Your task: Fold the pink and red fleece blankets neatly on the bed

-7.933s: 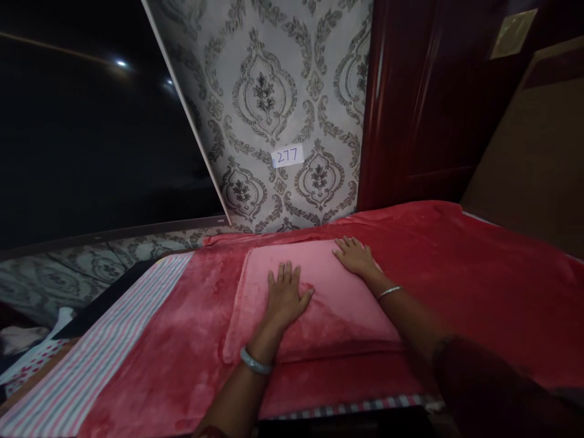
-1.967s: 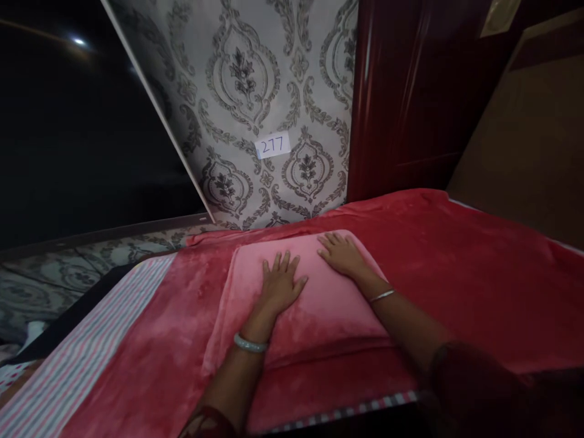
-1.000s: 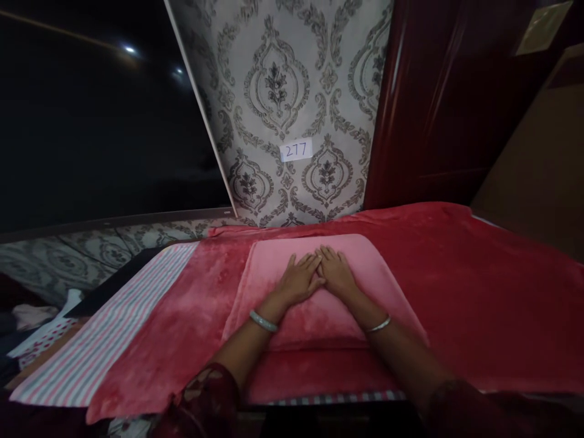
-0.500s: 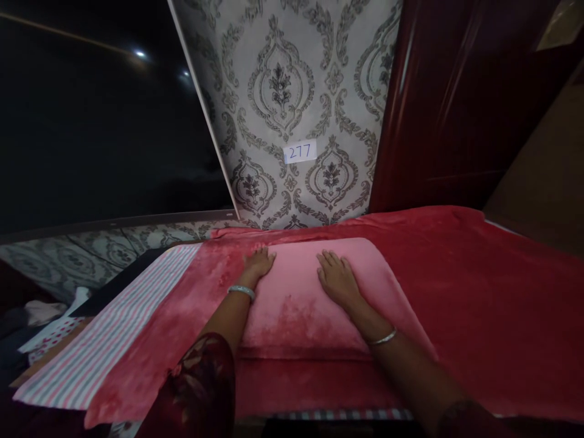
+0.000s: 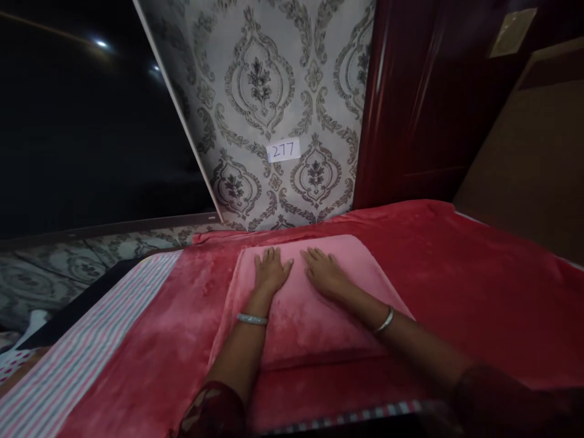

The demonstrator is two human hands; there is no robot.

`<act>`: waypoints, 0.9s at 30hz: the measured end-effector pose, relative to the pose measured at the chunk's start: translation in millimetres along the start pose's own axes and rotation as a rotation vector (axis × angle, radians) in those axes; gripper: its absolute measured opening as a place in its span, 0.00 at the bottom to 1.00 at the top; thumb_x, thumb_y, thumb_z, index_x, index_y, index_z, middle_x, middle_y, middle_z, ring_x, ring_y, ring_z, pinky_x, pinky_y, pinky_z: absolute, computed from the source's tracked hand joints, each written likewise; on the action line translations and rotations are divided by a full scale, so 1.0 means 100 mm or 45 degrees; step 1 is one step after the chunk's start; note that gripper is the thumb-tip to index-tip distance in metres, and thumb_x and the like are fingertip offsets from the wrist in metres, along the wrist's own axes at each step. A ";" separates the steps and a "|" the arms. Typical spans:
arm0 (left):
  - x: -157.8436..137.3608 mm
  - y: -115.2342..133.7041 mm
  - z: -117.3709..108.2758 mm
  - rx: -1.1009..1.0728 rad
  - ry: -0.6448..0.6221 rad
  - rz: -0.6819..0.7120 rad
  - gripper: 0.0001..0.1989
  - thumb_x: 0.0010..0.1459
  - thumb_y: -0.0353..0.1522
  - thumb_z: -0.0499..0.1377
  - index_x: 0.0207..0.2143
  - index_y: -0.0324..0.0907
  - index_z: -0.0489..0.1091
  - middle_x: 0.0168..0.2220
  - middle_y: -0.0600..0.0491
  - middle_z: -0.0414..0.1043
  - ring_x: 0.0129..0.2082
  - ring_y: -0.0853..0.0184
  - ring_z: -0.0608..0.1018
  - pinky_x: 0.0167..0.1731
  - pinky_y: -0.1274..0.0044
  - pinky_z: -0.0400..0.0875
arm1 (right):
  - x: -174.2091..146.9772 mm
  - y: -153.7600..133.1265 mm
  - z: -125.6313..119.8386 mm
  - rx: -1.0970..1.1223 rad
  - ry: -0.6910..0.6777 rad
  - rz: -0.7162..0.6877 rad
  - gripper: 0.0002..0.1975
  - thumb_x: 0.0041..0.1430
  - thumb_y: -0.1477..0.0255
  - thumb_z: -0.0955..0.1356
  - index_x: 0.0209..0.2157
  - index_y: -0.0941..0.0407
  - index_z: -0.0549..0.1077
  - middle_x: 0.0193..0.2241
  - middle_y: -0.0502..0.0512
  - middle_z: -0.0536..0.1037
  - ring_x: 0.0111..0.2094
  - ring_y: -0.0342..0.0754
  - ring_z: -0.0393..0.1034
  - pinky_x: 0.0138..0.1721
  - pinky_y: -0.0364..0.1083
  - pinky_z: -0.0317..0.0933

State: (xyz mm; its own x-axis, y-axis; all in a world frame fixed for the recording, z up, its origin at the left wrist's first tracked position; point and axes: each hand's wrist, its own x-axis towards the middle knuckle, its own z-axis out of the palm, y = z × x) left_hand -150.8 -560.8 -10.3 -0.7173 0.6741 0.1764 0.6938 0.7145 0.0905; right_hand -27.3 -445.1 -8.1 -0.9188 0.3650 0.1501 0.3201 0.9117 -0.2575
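Folded pink cloth (image 5: 314, 325) lies on the red blanket (image 5: 479, 292), which prob. serves as padding. L hand (image 5: 271, 272) rests palm-down nr the cloth's far L corner, R hand (image 5: 325, 274) just beside it; both w/ fingers extended, gripping nothing, prob. so pressure spreads evenly & folds lie flat. Striped cloth (image 5: 114, 322) shows past blanket's L edge.
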 end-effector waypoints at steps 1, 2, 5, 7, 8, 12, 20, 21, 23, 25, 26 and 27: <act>0.01 -0.01 0.00 0.002 -0.004 0.004 0.34 0.69 0.46 0.42 0.69 0.34 0.55 0.71 0.37 0.54 0.72 0.53 0.55 0.69 0.53 0.45 | 0.05 0.00 -0.02 0.003 -0.019 -0.085 0.29 0.69 0.71 0.57 0.71 0.54 0.57 0.71 0.61 0.53 0.72 0.55 0.46 0.68 0.62 0.41; 0.02 -0.02 -0.01 0.008 -0.007 0.009 0.33 0.69 0.45 0.42 0.69 0.34 0.55 0.71 0.38 0.53 0.72 0.53 0.55 0.69 0.53 0.46 | 0.10 0.01 -0.04 0.002 -0.052 -0.188 0.29 0.69 0.71 0.57 0.70 0.53 0.57 0.71 0.60 0.53 0.72 0.53 0.46 0.69 0.61 0.40; 0.04 -0.03 -0.03 0.030 -0.017 0.011 0.31 0.69 0.41 0.42 0.70 0.36 0.54 0.72 0.39 0.52 0.72 0.54 0.55 0.69 0.54 0.47 | 0.29 0.23 -0.06 -0.040 -0.147 -0.396 0.28 0.70 0.66 0.58 0.70 0.49 0.59 0.71 0.56 0.54 0.72 0.53 0.46 0.69 0.62 0.40; 0.05 -0.03 -0.02 0.044 -0.017 0.013 0.31 0.69 0.40 0.43 0.70 0.36 0.54 0.72 0.40 0.52 0.72 0.54 0.55 0.69 0.53 0.47 | 0.40 0.49 -0.07 -0.099 -0.094 -0.262 0.28 0.71 0.62 0.57 0.69 0.49 0.60 0.71 0.57 0.56 0.71 0.55 0.47 0.68 0.63 0.42; 0.05 -0.02 -0.01 0.048 -0.016 0.016 0.31 0.69 0.40 0.43 0.70 0.37 0.55 0.71 0.40 0.53 0.72 0.53 0.55 0.69 0.53 0.47 | 0.44 0.63 -0.07 -0.123 -0.044 -0.115 0.27 0.71 0.62 0.56 0.68 0.51 0.61 0.70 0.59 0.57 0.70 0.57 0.49 0.67 0.64 0.44; 0.07 -0.01 0.01 0.050 -0.011 0.019 0.31 0.69 0.40 0.43 0.69 0.38 0.55 0.71 0.39 0.54 0.71 0.53 0.56 0.69 0.52 0.48 | 0.47 0.99 -0.05 -0.121 0.075 0.378 0.29 0.72 0.60 0.53 0.68 0.54 0.62 0.69 0.61 0.61 0.69 0.61 0.51 0.65 0.67 0.46; 0.05 -0.03 0.00 0.031 0.020 0.008 0.30 0.69 0.41 0.43 0.69 0.38 0.57 0.71 0.40 0.56 0.71 0.55 0.57 0.69 0.54 0.47 | 0.44 0.99 -0.01 -0.039 0.092 0.416 0.30 0.71 0.58 0.53 0.68 0.53 0.62 0.69 0.60 0.61 0.69 0.62 0.49 0.64 0.67 0.49; 0.03 -0.02 0.00 0.041 0.050 -0.001 0.30 0.69 0.41 0.43 0.68 0.39 0.58 0.70 0.40 0.57 0.71 0.55 0.57 0.69 0.53 0.47 | 0.44 0.99 -0.02 -0.035 0.094 0.411 0.30 0.71 0.58 0.53 0.68 0.53 0.62 0.69 0.60 0.61 0.69 0.62 0.49 0.64 0.67 0.49; 0.01 -0.02 -0.01 0.072 0.111 -0.038 0.29 0.70 0.41 0.42 0.67 0.39 0.61 0.69 0.40 0.59 0.71 0.55 0.58 0.69 0.52 0.46 | 0.44 0.99 -0.02 -0.026 0.088 0.414 0.30 0.71 0.58 0.53 0.68 0.53 0.61 0.69 0.59 0.60 0.70 0.61 0.49 0.65 0.66 0.48; 0.01 -0.01 -0.02 0.099 0.118 -0.076 0.29 0.70 0.42 0.42 0.67 0.39 0.61 0.69 0.40 0.58 0.71 0.54 0.58 0.69 0.51 0.46 | 0.43 0.99 -0.03 -0.015 0.072 0.425 0.30 0.72 0.58 0.52 0.69 0.53 0.60 0.70 0.59 0.59 0.70 0.61 0.48 0.66 0.65 0.48; 0.01 -0.01 -0.03 0.102 0.090 -0.087 0.30 0.70 0.42 0.42 0.67 0.39 0.60 0.70 0.40 0.57 0.71 0.54 0.57 0.69 0.51 0.45 | 0.42 0.99 -0.04 -0.013 0.062 0.424 0.30 0.72 0.58 0.52 0.69 0.53 0.60 0.70 0.59 0.57 0.71 0.60 0.47 0.66 0.65 0.47; 0.02 -0.01 -0.05 0.097 0.041 -0.091 0.30 0.70 0.42 0.41 0.68 0.39 0.58 0.71 0.40 0.55 0.72 0.54 0.56 0.69 0.50 0.45 | 0.41 0.99 -0.06 -0.012 0.047 0.419 0.30 0.72 0.58 0.51 0.70 0.52 0.59 0.71 0.59 0.56 0.71 0.59 0.46 0.66 0.66 0.46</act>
State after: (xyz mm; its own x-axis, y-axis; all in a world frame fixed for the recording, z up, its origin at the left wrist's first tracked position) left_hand -152.7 -561.2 -4.8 -0.7615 0.6153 0.2039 0.6330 0.7736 0.0298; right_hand -31.6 -339.1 -21.5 -0.7568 0.6466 0.0953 0.6006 0.7455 -0.2889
